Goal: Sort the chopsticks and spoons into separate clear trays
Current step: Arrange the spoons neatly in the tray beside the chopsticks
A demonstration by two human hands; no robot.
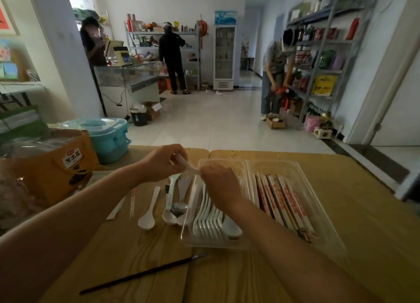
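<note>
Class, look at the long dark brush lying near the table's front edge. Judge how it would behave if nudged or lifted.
The brush looks thin and straight, so it is probably stiff and light to lift. Its slender handle seems round, so a sideways push might roll it across the table. Its fine tip would likely bend under pressure.

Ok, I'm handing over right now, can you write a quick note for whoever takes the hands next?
Left hand and right hand both pinch one white spoon above the far end of the spoon tray.
Done: row of spoons in that tray; wrapped chopsticks lie in the chopstick tray beside it.
Left: held spoon, several loose spoons and a loose chopstick pair on the table left of the trays.
</note>
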